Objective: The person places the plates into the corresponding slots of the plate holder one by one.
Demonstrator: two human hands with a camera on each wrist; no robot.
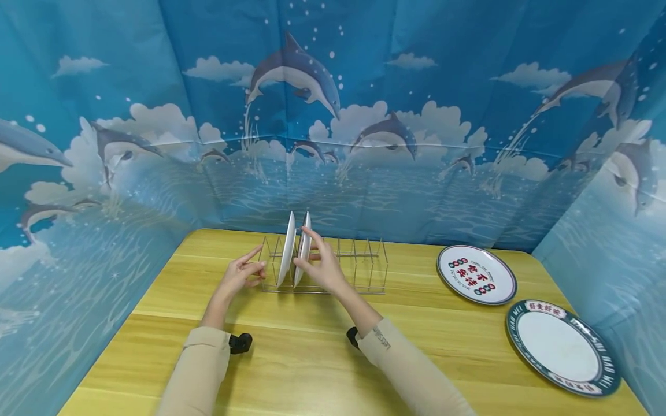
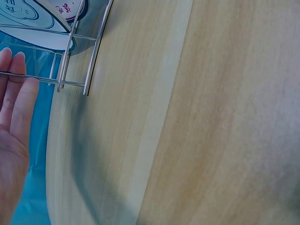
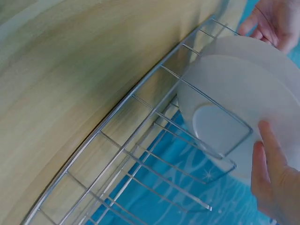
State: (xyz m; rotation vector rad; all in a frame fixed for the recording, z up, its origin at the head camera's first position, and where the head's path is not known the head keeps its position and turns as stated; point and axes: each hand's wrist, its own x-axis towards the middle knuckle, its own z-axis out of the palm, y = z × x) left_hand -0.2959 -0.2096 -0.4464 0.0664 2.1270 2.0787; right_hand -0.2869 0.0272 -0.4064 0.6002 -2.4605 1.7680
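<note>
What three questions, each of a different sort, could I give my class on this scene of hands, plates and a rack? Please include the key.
1. Count: how many plates stand on edge in the wire rack?

2. True or false: in the head view, the left hand is at the right end of the wire rack.

3. Choose: what marks the middle of the flat plate nearer the rack?
A) a green dolphin
B) red characters
C) yellow stripes

Key:
1. Two.
2. False: the left hand is at the left end.
3. B.
</note>
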